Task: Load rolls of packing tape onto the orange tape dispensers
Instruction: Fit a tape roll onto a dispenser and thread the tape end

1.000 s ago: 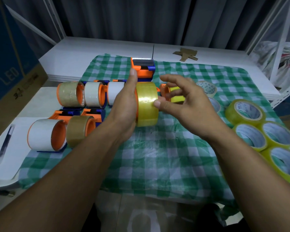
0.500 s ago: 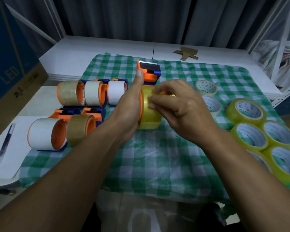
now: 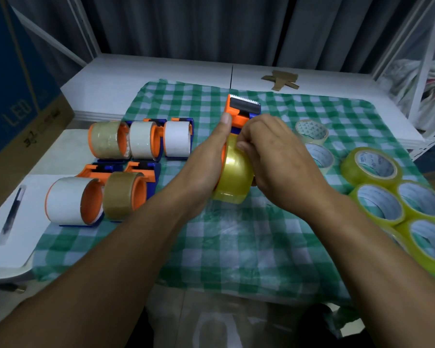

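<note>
An orange tape dispenser (image 3: 241, 110) with a toothed blade at its far end is held above the middle of the checked cloth. A yellow tape roll (image 3: 234, 178) sits on its hub. My left hand (image 3: 206, 167) grips the dispenser along its left side, thumb stretched toward the blade. My right hand (image 3: 274, 156) covers the roll's right side, with fingertips pinching at the roll's top edge near the dispenser's neck. The roll's right face and the dispenser's handle are hidden by my hands.
Several loaded dispensers (image 3: 141, 140) lie in two rows at the left on the green checked cloth (image 3: 236, 237). Loose yellow rolls (image 3: 377, 207) cluster at the right, and two clear rolls (image 3: 312, 131) lie behind my right hand. A pen (image 3: 10, 217) rests on the white board at far left.
My right hand moved left onto the roll and its fingers rose to the roll's top edge. The dispenser tilted so that its blade points farther away.
</note>
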Motion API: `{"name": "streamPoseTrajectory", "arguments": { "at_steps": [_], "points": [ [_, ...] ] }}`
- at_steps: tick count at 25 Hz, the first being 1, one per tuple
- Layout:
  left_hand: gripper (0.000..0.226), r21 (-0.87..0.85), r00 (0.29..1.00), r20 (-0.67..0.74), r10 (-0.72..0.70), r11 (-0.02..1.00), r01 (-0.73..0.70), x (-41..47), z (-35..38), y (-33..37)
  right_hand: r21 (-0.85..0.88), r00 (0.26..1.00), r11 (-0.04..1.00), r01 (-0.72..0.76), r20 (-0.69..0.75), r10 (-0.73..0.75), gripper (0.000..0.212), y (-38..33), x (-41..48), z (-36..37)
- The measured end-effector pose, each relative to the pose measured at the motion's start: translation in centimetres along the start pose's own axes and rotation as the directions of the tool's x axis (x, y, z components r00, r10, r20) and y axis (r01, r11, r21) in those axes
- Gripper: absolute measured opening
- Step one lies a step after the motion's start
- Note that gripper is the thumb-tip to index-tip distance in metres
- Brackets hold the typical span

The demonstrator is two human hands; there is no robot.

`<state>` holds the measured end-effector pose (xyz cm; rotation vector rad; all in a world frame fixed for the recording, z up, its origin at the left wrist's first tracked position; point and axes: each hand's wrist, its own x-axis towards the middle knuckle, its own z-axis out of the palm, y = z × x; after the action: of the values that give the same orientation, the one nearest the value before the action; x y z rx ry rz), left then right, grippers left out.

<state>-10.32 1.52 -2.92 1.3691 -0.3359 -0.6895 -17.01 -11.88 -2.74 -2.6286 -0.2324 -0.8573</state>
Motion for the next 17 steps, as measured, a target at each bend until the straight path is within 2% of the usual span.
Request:
{"name": "streamPoseTrajectory", "arguments": {
  "at_steps": [3, 5, 7, 9, 13, 15, 17],
  "points": [
    [0.037, 0.001, 0.996, 0.091, -0.019, 1.0, 0.019, -0.5, 0.4, 0.0, 0.017, 0.996, 0.996, -0.084, 0.017, 0.083, 0.026, 0.3, 0.2, -0.6],
    [0.033, 0.045, 0.987, 0.157, -0.041, 0.998, 0.035, -0.7, 0.4, -0.1, 0.009, 0.989, 0.99, -0.144, 0.042, 0.143, 0.022, 0.4, 0.2, -0.9],
    [0.026, 0.082, 0.985, 0.17, -0.032, 0.996, 0.018, -0.7, 0.4, -0.3, 0.004, 0.982, 0.985, -0.174, 0.07, 0.173, 0.02, 0.4, 0.2, -1.1],
    [0.009, 0.117, 0.987, 0.16, -0.011, 0.993, -0.008, -0.9, 0.6, -0.4, 0.014, 0.975, 0.977, -0.211, 0.08, 0.209, 0.017, 0.2, 0.4, -1.6],
    [0.008, 0.129, 0.983, 0.185, -0.022, 0.992, -0.002, -1.2, 0.8, -0.3, 0.024, 0.953, 0.955, -0.294, 0.089, 0.291, 0.012, 0.4, 0.7, -2.7],
    [0.011, 0.139, 0.981, 0.191, -0.032, 0.99, 0.006, -1.2, 0.7, -0.1, -0.01, 0.955, 0.957, -0.289, 0.065, 0.289, 0.011, 0.5, 0.9, -2.9],
    [0.014, 0.137, 0.978, 0.204, -0.052, 0.99, 0.024, -1.3, 0.5, 0.1, 0.035, 0.959, 0.959, -0.282, 0.029, 0.281, 0.011, 0.5, 1.1, -3.0]
  ]
}}
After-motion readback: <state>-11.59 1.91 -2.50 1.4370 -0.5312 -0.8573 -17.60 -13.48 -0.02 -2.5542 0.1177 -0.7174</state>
